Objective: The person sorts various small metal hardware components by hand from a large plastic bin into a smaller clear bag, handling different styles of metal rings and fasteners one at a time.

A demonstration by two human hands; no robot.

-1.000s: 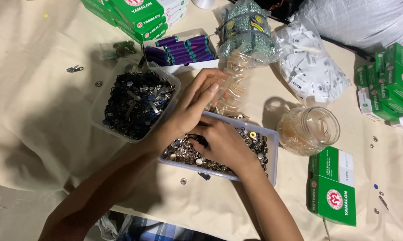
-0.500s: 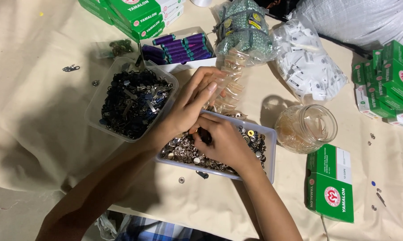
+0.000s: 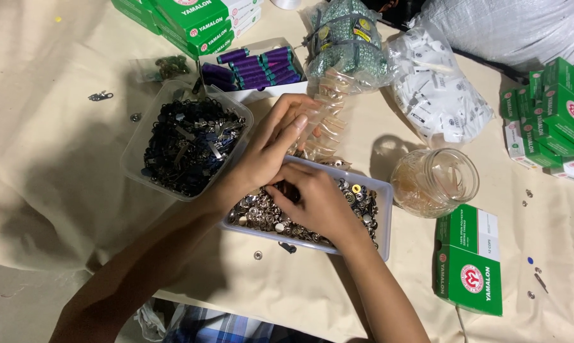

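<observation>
Clearly the sorting is somewhere in the middle, as far as I can judge from my feed: the shallow grey tray (image 3: 381, 209) holds a thick layer of small silver and brass-coloured snap buttons (image 3: 261, 215), and a few loose ones lie out on the cream cloth (image 3: 58, 114) near its front edge, so plenty is left to pick through. My right hand (image 3: 315, 202) rests down in the tray on top of the buttons, its fingers curled inward and nearly closed; something small and dark sits at the fingertips, but I cannot tell for certain whether it is pinched or only touched. My left hand (image 3: 271, 147) hovers just above the tray's far left corner, its fingers (image 3: 296, 124) loosely extended and held together, half open, the tips meeting the right hand's; I see nothing gripped in it. Just beside the left wrist stands the clear tub of dark metal clips (image 3: 188, 143), and to the right of the tray the glass jar (image 3: 434, 181) stands apart, holding pale translucent pieces.
</observation>
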